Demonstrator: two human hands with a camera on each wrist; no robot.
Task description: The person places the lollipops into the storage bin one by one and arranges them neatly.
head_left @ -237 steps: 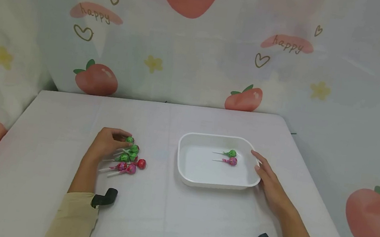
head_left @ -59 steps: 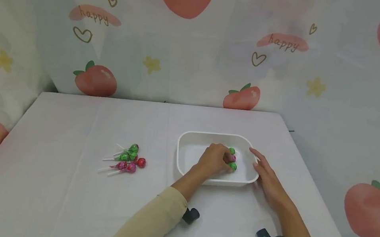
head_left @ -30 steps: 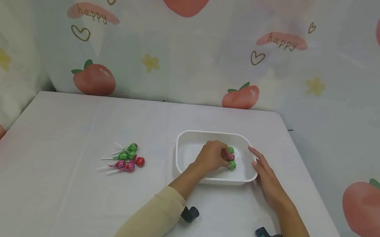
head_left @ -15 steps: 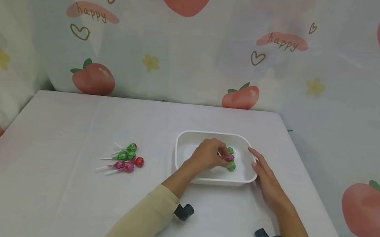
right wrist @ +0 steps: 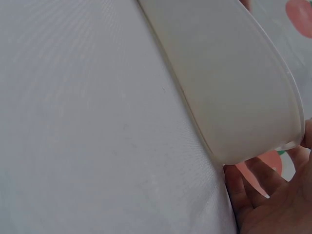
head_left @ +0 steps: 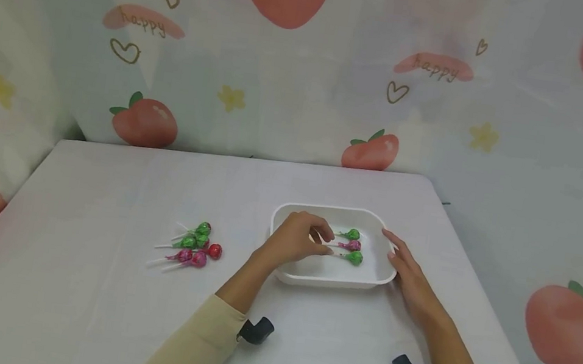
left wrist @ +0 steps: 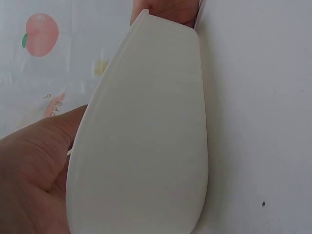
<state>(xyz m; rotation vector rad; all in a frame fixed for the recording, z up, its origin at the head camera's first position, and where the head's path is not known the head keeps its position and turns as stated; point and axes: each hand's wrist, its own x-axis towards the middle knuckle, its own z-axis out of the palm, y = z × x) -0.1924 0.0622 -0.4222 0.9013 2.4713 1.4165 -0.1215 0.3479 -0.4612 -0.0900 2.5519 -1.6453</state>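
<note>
A white tray (head_left: 301,280) holds three lollipops side by side, sticks pointing left: a green lollipop (head_left: 353,234), a pink lollipop (head_left: 354,245) and another green lollipop (head_left: 355,257) nearest the front. My left hand (head_left: 292,238) is over the tray's left half, thumb and fingers curved with a gap between them, fingertips by the stick ends. The tray wall (left wrist: 141,136) hides those fingertips in the left wrist view. My right hand (head_left: 416,281) touches the tray's right end with extended fingers, seen along the outer wall in the right wrist view.
Left of the tray, a loose pile on the white tablecloth has several lollipops: green lollipops (head_left: 202,229), pink lollipops (head_left: 198,259) and a red lollipop (head_left: 215,250). A printed curtain (head_left: 293,84) hangs behind the table.
My left hand took a green lollipop from the pile, laid it in the tray, let go and has drawn back left. My right hand has stayed at the tray's right end.
</note>
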